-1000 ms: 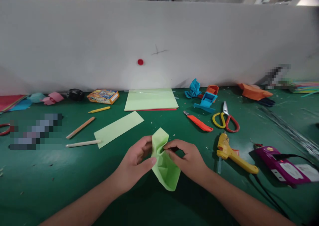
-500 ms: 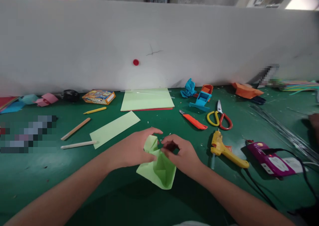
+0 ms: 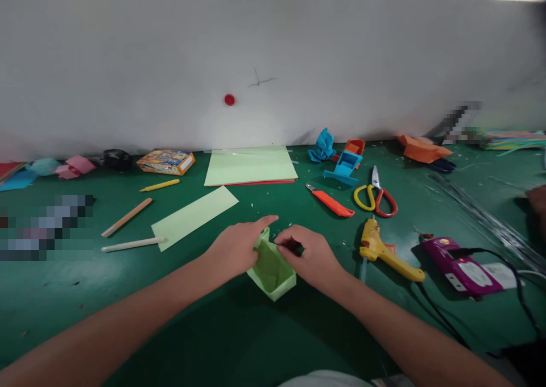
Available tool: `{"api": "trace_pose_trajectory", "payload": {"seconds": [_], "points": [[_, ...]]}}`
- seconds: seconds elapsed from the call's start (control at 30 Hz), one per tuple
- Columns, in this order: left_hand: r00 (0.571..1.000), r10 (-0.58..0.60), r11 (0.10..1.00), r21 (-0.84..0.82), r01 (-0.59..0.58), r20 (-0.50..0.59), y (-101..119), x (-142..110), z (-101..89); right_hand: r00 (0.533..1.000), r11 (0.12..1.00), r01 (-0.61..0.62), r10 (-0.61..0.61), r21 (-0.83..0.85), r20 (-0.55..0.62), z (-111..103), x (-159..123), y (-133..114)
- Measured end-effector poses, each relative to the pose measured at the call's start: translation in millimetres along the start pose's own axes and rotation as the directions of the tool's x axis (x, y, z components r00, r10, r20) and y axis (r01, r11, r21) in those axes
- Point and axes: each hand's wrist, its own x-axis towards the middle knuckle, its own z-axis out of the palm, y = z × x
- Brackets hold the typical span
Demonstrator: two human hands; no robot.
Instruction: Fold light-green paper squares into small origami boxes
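Observation:
Between my hands is a folded light-green paper box, its open top facing me. My left hand pinches its left side, with the index finger stretched out past the far end. My right hand has thumb and index finger closed on the box's right edge near the far corner. Parts of the far end are hidden behind my left fingers. To the left of the box lies a flat light-green paper strip, with the tip of a white stick on its corner.
On the right lie an orange cutter, scissors, a yellow glue gun with its cord, and a purple power strip. Green paper sheets, a small carton and blue folded paper sit by the white wall.
The green paper has turned from a loosely spread shape into an open box with raised walls. My left hand has closed further over its side. The view has tilted slightly downward.

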Motion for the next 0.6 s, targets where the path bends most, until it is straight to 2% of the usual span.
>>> {"api": "trace_pose_trajectory", "payload": {"seconds": [0.13, 0.2, 0.3, 0.37, 0.47, 0.6], "points": [[0.994, -0.061, 0.962, -0.269, 0.034, -0.092, 0, -2, -7.1, 0.998, 0.998, 0.043, -0.044, 0.037, 0.040, -2, -1, 1], [0.993, -0.086, 0.909, -0.414, 0.047, -0.075, -2, -2, -11.3, 0.996, 0.996, 0.062, -0.066, 0.057, 0.061, -3, 0, 1], [0.999, -0.052, 0.833, -0.553, 0.037, -0.012, -4, -1, -14.5, 0.996, 0.995, 0.071, -0.075, 0.071, 0.055, -3, 0, 1], [0.999, -0.029, 0.826, -0.564, 0.003, -0.036, -3, -2, -14.8, 0.996, 0.995, 0.071, -0.075, 0.075, 0.052, -2, 0, 1], [0.996, -0.030, 0.876, -0.482, -0.017, -0.090, 4, -5, -16.1, 0.997, 0.994, 0.072, -0.075, 0.081, 0.028, -1, 0, 1], [0.998, -0.039, 0.921, -0.388, 0.020, -0.043, 15, -15, -18.3, 0.999, 0.995, -0.006, 0.010, 0.102, -0.034, 0, -1, 1]]}}
